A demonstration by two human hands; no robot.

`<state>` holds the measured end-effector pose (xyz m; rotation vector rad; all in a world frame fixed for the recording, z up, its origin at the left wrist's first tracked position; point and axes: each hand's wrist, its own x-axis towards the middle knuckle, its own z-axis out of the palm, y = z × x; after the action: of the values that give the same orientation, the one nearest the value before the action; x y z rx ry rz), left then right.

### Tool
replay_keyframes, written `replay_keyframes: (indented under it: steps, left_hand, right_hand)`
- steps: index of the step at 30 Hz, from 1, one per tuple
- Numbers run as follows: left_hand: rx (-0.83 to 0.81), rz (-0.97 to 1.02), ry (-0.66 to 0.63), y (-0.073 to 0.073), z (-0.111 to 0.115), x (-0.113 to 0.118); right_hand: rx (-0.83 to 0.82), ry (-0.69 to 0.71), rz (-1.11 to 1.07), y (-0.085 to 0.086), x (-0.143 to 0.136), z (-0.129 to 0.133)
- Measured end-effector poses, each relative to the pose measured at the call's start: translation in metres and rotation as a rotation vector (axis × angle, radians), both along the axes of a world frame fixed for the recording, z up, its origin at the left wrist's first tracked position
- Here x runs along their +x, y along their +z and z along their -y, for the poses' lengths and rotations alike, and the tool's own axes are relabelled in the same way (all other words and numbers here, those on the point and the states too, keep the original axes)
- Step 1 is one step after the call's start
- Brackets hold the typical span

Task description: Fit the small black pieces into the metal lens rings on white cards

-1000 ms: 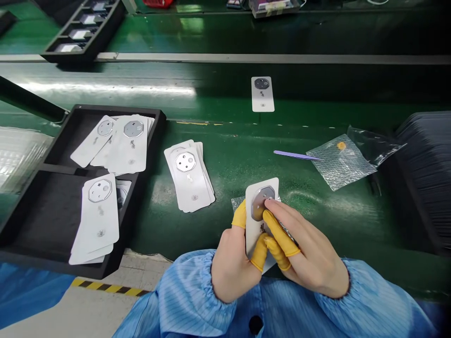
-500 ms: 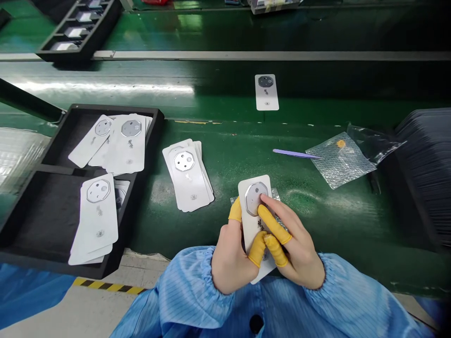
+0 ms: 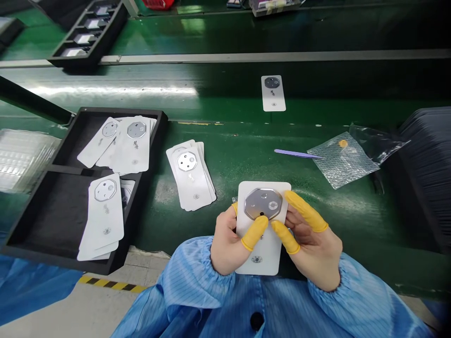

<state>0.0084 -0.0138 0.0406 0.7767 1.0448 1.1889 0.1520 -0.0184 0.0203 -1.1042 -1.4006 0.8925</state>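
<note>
A white phone back cover [image 3: 262, 249] with a silver octagonal camera plate is held in front of my chest, its printed face toward me. My left hand [image 3: 229, 244] grips it from the left, the thumb in a yellow finger cot pressing at the plate's lower edge. On the other side, my right hand [image 3: 313, 244] holds the right edge, with one cotted finger at the upper right corner and the thumb near the plate. The fingers behind the cover are hidden. A stack of similar covers [image 3: 192, 183] lies on the green bench to the left.
A black tray [image 3: 35, 220] at left carries more covers. One cover [image 3: 273, 101] lies farther back. Purple tweezers [image 3: 296, 153] rest against a bubble-wrap bag [image 3: 341, 162]. Dark stacked trays [image 3: 430, 155] stand at right, and a compartmented tray [image 3: 91, 42] sits at the far left.
The phone back cover has turned to face me more squarely. My right hand has moved from the camera plate to the cover's right edge, and my left thumb now presses near the plate.
</note>
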Motion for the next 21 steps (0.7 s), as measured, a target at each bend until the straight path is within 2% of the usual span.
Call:
replay_keyframes:
  steps: [10,15,19,21]
  left_hand:
    - [0.068,-0.021,0.104,0.001,0.000,-0.004]
    - [0.087,-0.144,0.194,-0.003,0.002,-0.002]
    - [0.002,-0.193,0.239,-0.011,-0.003,-0.008]
    - [-0.092,-0.190,0.251,-0.015,-0.008,-0.016]
  right_hand:
    - [0.014,0.069,0.063,-0.003,-0.001,-0.002]
    - [-0.045,0.147,0.008,-0.005,-0.005,-0.004]
    - [-0.143,0.236,-0.094,-0.006,-0.004,-0.009]
    - [-0.138,0.223,-0.010,-0.009,0.004,-0.011]
